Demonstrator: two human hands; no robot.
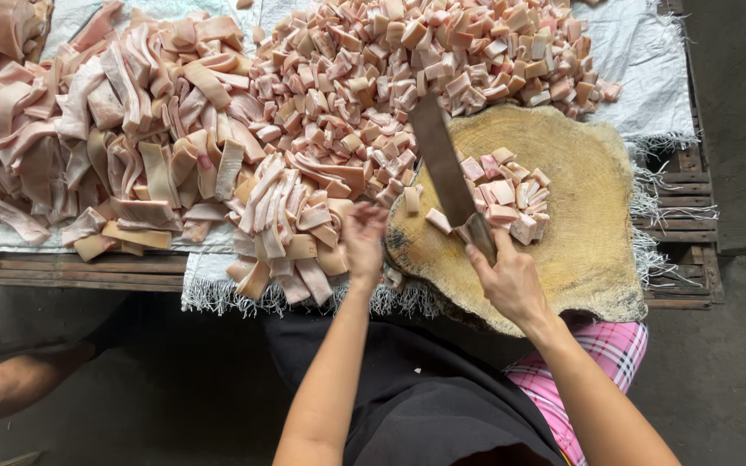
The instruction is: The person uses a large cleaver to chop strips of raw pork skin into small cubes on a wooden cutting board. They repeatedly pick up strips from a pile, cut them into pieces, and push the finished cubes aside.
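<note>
A dark apron (pixel 442 406) and a pink checked cloth (pixel 597 362) are seen nearest the camera, below the round wooden chopping block (pixel 580 233), taken here as landmark. At the block's near edge the right hand (pixel 511 280) is closed around the handle of a cleaver (pixel 442 164). The blade's long axis runs from the handle away from the person and slightly left, across the block's left half. Just right of the blade, on the block, a small heap of cut cubes (pixel 511 194) is seen, with two loose pieces (pixel 412 200) left of the blade.

At the block's left rim the left hand (pixel 363 242) is held with fingers loosely curled over a bunch of pale pork-skin strips (pixel 282 224); a firm grasp cannot be told. The strips lie left of the block, long axes pointing mostly away from the person. The left hand is clearly nearer to them; the right hand is apart, across the blade.

Beyond and left of the block, a larger pile of long strips (pixel 114 129) is spread on white woven sacking (pixel 641 60). Directly beyond the block a big mound of diced pieces (pixel 425 60) is heaped. A wooden pallet (pixel 692 207) shows at the block's right.
</note>
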